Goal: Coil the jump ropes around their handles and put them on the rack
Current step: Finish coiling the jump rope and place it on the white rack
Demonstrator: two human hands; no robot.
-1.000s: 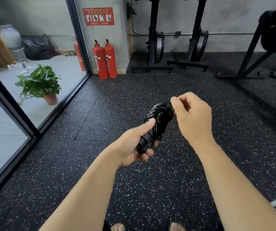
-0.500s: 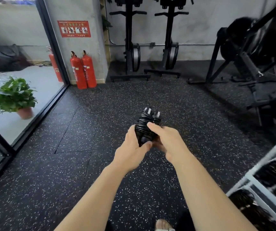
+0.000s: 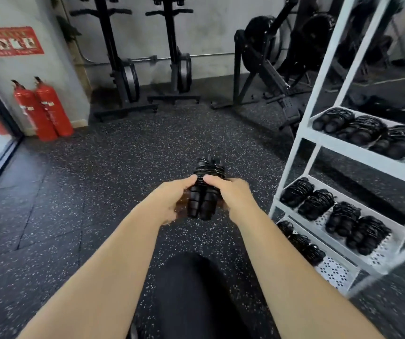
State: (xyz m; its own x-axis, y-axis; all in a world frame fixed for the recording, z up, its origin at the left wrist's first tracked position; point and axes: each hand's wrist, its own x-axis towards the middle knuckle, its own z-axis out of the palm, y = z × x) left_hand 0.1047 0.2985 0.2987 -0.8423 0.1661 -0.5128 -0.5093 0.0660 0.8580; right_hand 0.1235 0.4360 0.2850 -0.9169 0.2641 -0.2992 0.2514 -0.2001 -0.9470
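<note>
While left grip (image 3: pixel 172 199), right grip (image 3: pixel 233 196) clasp, rope (image 3: pixel 202 201) between.

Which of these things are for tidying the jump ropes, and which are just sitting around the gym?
For the job: coiled jump rope, gripped by the left hand and the right hand; white rack; coiled ropes on the rack.
Just sitting around: red fire extinguishers; black exercise machines; red wall sign.

Soft indoor light, brightest at left; motion blur smears the rack (image 3: pixel 343 148) and wide-angle edges bow.
</note>
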